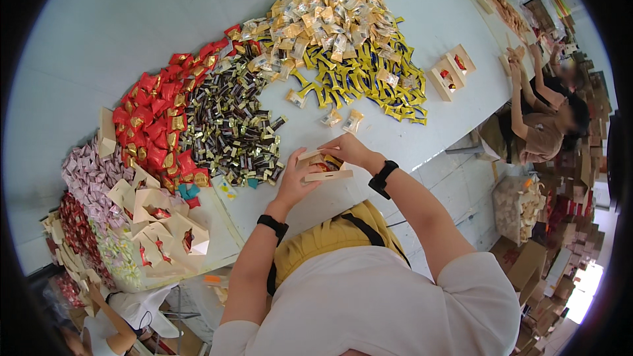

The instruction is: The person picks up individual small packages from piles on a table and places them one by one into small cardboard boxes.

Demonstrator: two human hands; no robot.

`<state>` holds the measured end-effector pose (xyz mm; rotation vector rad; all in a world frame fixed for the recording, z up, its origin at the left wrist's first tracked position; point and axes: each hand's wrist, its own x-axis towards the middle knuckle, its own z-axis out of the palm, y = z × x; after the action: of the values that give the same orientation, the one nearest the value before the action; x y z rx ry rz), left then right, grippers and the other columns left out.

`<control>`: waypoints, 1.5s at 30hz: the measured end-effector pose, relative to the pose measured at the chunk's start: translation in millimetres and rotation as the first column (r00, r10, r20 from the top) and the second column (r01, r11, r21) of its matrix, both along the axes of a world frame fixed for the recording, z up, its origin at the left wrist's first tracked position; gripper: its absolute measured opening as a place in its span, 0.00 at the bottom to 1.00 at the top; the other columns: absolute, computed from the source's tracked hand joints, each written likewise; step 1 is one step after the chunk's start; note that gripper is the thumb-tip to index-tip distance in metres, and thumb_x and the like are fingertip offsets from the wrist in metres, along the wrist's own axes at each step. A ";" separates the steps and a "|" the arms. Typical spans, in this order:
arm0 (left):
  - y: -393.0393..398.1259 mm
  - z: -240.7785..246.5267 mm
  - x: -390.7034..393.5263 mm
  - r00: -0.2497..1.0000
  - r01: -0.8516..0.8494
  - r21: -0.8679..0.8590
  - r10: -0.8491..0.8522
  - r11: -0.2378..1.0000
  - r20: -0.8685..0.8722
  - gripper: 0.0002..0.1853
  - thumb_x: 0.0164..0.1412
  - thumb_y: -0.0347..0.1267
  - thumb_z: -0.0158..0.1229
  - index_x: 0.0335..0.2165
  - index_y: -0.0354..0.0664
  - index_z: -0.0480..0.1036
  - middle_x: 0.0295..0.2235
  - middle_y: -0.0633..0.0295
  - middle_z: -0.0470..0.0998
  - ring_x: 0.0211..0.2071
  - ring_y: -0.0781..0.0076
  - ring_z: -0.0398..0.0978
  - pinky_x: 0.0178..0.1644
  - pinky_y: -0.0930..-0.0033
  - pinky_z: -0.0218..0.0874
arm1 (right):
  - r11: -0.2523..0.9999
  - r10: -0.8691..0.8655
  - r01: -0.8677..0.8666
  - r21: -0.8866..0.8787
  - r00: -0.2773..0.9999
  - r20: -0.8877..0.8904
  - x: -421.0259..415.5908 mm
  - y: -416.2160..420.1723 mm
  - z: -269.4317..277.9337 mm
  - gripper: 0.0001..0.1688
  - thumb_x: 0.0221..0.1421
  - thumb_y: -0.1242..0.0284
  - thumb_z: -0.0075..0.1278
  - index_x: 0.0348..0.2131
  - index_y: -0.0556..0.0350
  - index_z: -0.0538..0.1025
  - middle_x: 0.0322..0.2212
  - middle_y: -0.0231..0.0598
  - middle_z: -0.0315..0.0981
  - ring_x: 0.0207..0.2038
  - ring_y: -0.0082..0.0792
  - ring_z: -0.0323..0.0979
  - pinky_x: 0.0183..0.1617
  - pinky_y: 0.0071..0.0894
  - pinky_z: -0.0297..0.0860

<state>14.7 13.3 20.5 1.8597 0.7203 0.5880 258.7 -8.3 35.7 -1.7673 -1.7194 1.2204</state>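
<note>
A small cream cardboard box (330, 175) with wrapped sweets inside lies at the near edge of the table, in front of me. My left hand (295, 178) grips its left end, fingers and thumb on either side. At the box's far right side is my right hand (348, 151), fingertips bent down at its rim; whether they pinch anything is hidden. Just beyond the box are two loose cream-wrapped pieces (353, 121). Dark and gold wrapped sweets (235, 128) are heaped to its left, yellow and blue stick packets (366, 76) farther back, under a mound of cream-wrapped pieces (326, 15).
Red-wrapped sweets (156, 113) and pink-wrapped sweets (94, 173) form heaps at left. Several open boxes (148, 202) holding sweets stand nearer on that side; two more (447, 76) are at right. Co-workers (539, 123) sit at the right; another person's arm (116, 326) shows lower left.
</note>
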 end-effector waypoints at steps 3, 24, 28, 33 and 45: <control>-4.4 -9.2 -5.4 0.996 -0.070 0.051 0.067 0.996 0.054 0.09 0.47 0.27 0.71 0.31 0.42 0.83 0.58 0.54 0.65 0.58 0.56 0.66 0.60 0.59 0.61 | 0.990 0.092 -0.108 0.087 0.981 0.171 -9.8 -14.5 0.9 0.16 0.58 0.69 0.54 0.46 0.47 0.81 0.36 0.42 0.81 0.37 0.43 0.78 0.43 0.35 0.73; 5.4 -18.0 22.4 0.996 0.005 -0.035 -0.008 0.999 -0.088 0.08 0.48 0.23 0.69 0.31 0.41 0.84 0.47 0.56 0.78 0.53 0.59 0.73 0.49 0.64 0.70 | 0.946 -0.110 0.074 0.317 0.989 0.097 -18.4 -55.4 -24.0 0.18 0.55 0.67 0.56 0.47 0.40 0.80 0.41 0.31 0.80 0.41 0.40 0.77 0.50 0.41 0.71; 15.1 -17.6 16.0 0.993 -0.004 -0.050 -0.002 0.999 -0.119 0.08 0.49 0.22 0.68 0.32 0.39 0.84 0.45 0.56 0.79 0.58 0.56 0.70 0.53 0.62 0.68 | 0.850 0.085 -0.158 0.502 0.983 0.166 -12.5 -53.2 -13.7 0.33 0.51 0.66 0.61 0.57 0.43 0.72 0.49 0.42 0.75 0.48 0.45 0.74 0.50 0.40 0.72; -17.1 -9.9 36.2 0.996 -0.046 0.050 0.050 0.998 -0.071 0.09 0.49 0.20 0.68 0.32 0.38 0.84 0.43 0.56 0.80 0.56 0.56 0.72 0.53 0.62 0.68 | 0.865 0.074 -0.151 0.478 0.982 0.176 3.4 -88.3 -25.3 0.39 0.49 0.67 0.62 0.60 0.46 0.67 0.50 0.47 0.73 0.49 0.49 0.74 0.50 0.42 0.72; -14.5 23.4 89.2 0.999 -0.022 0.132 0.018 0.991 0.032 0.15 0.44 0.21 0.71 0.36 0.40 0.81 0.48 0.55 0.72 0.55 0.52 0.71 0.54 0.59 0.69 | 0.871 -0.107 0.035 0.491 0.987 0.120 59.4 -108.3 -6.4 0.37 0.44 0.69 0.65 0.55 0.49 0.69 0.51 0.42 0.73 0.50 0.45 0.74 0.49 0.41 0.73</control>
<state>103.9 -1.2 43.8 1.9634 0.6942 0.6905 318.0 -116.6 29.2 -1.6126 -1.8196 0.5608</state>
